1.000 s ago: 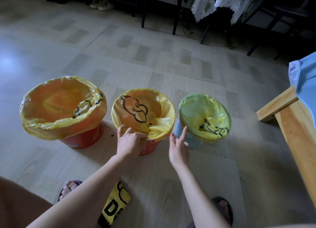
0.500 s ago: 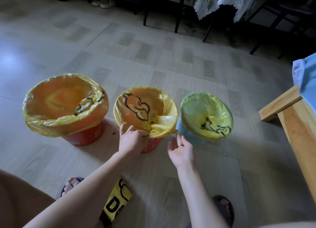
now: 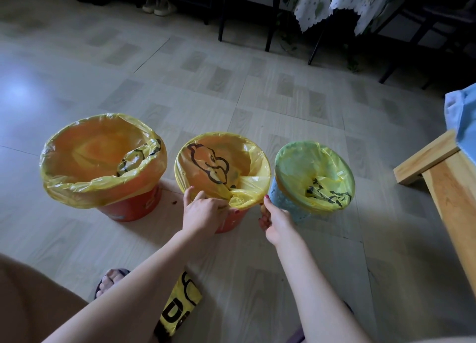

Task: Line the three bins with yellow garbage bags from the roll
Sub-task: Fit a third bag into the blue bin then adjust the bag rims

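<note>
Now both hands [image 3: 203,214] [image 3: 275,220] pinch the middle bin's yellow bag [image 3: 247,190] at its near rim

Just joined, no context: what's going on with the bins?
A person is lining three bins on the floor with yellow bags. The big orange bin on the left and the small blue bin on the right each have a bag over the rim. Both hands are at the near rim of the middle bin: the left hand grips its yellow bag at the edge, and the right hand pinches the bag's edge at the side by the blue bin. The bag roll lies on the floor by the person's feet.
</note>
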